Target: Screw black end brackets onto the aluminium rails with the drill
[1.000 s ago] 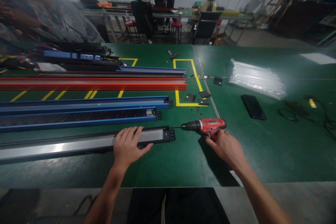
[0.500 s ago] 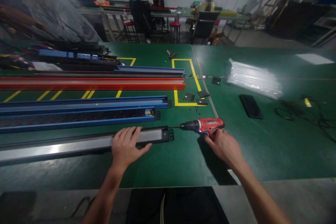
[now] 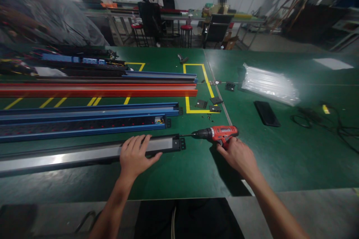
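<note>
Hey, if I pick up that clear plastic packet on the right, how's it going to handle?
The packet will probably feel slippery, as its surface looks smooth and glossy. It seems unlikely to roll, since it lies broad and flat on the table. Lifted by one end, it may sag, being long and low.

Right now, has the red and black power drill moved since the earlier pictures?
No, the drill keeps about the same place against the yellow tape rectangle.

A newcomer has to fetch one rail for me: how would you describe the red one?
On the near green table, look left to the two closest blue rails. Just beyond lies a long straight rail, the only one coloured bright orange-red.
</note>
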Tool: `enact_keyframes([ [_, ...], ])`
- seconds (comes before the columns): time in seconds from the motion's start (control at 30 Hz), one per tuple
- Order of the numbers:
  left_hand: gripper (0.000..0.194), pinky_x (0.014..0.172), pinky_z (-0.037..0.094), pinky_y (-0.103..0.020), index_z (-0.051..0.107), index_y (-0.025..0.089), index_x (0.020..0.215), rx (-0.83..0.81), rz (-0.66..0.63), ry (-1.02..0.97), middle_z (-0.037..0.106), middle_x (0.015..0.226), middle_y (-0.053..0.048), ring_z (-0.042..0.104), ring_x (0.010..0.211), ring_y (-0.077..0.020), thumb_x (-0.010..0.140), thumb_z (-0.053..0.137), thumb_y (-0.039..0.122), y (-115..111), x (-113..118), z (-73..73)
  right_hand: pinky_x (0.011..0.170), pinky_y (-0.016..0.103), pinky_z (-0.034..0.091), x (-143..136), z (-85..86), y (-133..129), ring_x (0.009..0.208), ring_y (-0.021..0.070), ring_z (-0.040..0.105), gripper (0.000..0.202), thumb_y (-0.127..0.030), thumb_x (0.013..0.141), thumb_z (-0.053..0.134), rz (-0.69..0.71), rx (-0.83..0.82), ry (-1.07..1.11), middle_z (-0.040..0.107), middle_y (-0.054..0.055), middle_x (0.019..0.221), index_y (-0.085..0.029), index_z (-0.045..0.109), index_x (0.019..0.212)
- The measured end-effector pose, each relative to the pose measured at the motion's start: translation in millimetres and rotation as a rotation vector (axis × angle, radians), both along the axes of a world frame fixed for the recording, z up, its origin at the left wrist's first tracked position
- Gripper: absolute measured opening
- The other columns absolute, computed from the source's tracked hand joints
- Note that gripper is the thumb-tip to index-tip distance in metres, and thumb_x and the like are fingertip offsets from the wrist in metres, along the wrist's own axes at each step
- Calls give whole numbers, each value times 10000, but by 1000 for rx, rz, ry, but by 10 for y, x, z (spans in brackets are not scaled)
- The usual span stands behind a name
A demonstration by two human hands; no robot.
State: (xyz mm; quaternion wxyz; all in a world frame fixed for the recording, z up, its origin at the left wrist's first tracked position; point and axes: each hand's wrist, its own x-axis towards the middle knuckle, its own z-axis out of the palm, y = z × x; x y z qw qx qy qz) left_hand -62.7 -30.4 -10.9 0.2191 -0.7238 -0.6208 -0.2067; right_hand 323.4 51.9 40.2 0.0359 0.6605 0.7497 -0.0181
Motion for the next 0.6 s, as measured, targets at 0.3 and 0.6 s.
enact_keyframes([
  [0.3,680,1017,447,-504,654,209,1295,-24,14,-20,733,1142,-146,669,1075,-343,821,649,696,0,-12,-35,674,389,479,-14,6,5,769,315,711,514,-604,947,451,-20,6,36,724,199,878,-126,641,948],
  [0.6,710,1040,433,-547,604,208,1395,-29,-12,-52,718,1183,-153,667,1090,-351,831,681,632,-24,-8,-13,674,373,482,-6,-6,3,796,304,719,494,-608,963,458,-15,15,11,723,168,886,-144,623,945],
])
